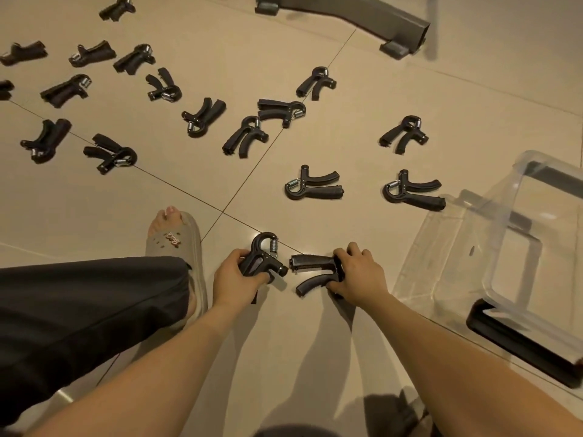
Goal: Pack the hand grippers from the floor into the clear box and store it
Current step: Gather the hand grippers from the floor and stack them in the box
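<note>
Several black hand grippers with steel springs lie scattered over the beige tiled floor. My left hand (234,276) grips one hand gripper (264,257) by its handles, spring end pointing away from me. My right hand (359,272) holds a second hand gripper (312,272) at its head, with the handles pointing left. Both sit low at the floor, side by side. The clear box (492,247) stands open on the floor to the right of my right hand, with black latches at its ends. Nothing lies inside it.
Two more grippers (314,186) (413,190) lie just beyond my hands, close to the box. My foot in a grey sandal (176,244) and dark trouser leg are at the left. A grey metal furniture base (362,17) crosses the top.
</note>
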